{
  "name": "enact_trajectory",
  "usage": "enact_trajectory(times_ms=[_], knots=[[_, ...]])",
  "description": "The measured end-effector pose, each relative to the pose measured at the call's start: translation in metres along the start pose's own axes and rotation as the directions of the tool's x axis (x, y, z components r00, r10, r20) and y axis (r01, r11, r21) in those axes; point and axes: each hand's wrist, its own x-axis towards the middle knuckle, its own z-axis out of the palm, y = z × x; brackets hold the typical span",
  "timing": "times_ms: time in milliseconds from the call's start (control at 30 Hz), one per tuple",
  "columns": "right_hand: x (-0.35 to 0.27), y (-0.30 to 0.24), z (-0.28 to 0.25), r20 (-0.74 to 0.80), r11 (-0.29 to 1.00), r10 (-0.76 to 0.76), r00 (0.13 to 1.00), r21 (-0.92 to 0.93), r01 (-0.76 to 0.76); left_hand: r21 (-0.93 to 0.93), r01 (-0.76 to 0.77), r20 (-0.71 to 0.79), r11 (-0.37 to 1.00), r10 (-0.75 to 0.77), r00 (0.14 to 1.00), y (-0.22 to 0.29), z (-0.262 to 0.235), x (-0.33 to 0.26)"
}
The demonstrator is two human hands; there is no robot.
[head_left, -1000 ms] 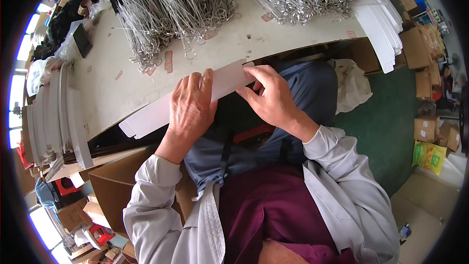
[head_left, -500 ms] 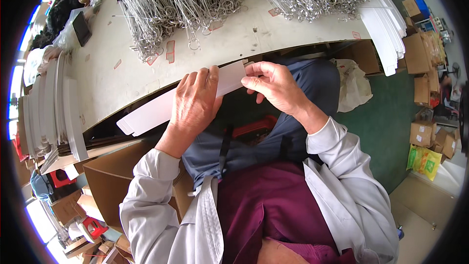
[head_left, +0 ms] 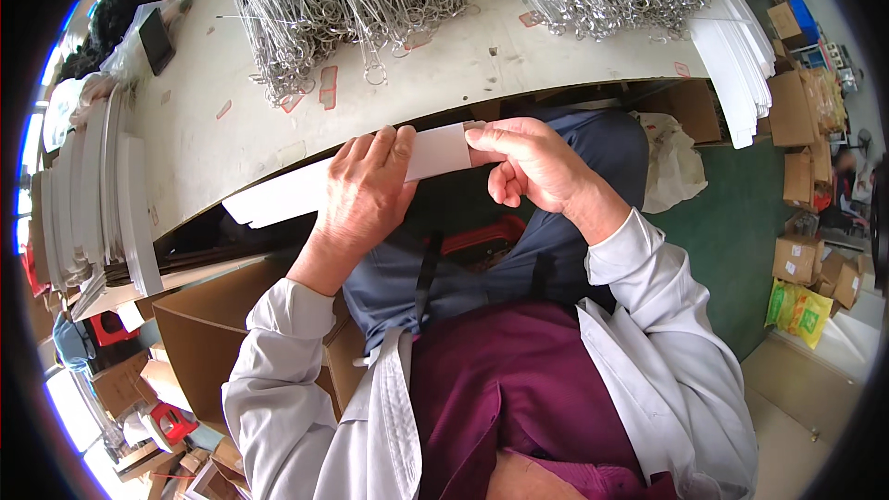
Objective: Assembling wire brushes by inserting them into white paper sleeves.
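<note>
Grips long white carton [head_left: 440, 155] in left hand [head_left: 366, 181], with palm over its middle, apparently to steady it and leave the right end free. Touches that end with fingertips of right hand [head_left: 548, 169], with remaining fingers curled clear; cannot tell whether pinching or only pressing. Holds carton over the lap [head_left: 389, 301], slantwise along the near edge of worktable [head_left: 435, 85], probably for close handling; cannot confirm contact with that edge. Below the same edge, at left: open cardboard box [head_left: 208, 324]. At left end of worktable: left carton stack [head_left: 134, 204], closely ranked. At right corner: right carton stack [head_left: 732, 74], fanned and overhanging, presumably for easy reach. Farther in: ring-ended metal wires [head_left: 343, 9] in two heaps, with rings toward the near edge, likely for ready picking. Worn, pale surface, with red-outlined patches [head_left: 329, 88]. Beyond right corner: crumpled white sack [head_left: 671, 167], green floor [head_left: 732, 222], piled brown cartons [head_left: 792, 111].
</note>
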Motion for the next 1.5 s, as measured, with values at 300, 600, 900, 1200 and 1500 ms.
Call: enact_trajectory(times_ms=[300, 600, 900, 1200, 1500], knots=[[-0.010, -0.004, 0.010, 0.157, 0.102, -0.736, 0.658, -0.936, 0.337, -0.070, -0.014, -0.013, 0.997, 0.013, 1.000, 0.004, 0.001, 0.004], [0.014, 0.005, 0.019, 0.544, -0.421, -0.508, 0.668, -0.833, 0.358, -0.145, 0.026, 0.040, 0.989, -0.020, 0.999, 0.009, -0.001, 0.012], [0.010, -0.009, 0.014, 0.558, -0.456, -0.494, 0.667, -0.819, 0.347, -0.093, 0.080, 0.100, 0.992, -0.071, 0.992, -0.009, -0.020, -0.004], [0.020, -0.013, 0.008, 0.613, -0.485, -0.500, 0.612, -0.784, 0.389, -0.088, 0.104, 0.063, 0.991, -0.098, 0.993, -0.010, -0.030, 0.005], [0.048, -0.042, -0.005, 0.600, -0.542, -0.576, 0.555, -0.789, 0.290, 0.025, 0.085, -0.032, 0.996, -0.084, 0.996, -0.048, -0.031, 0.020]])
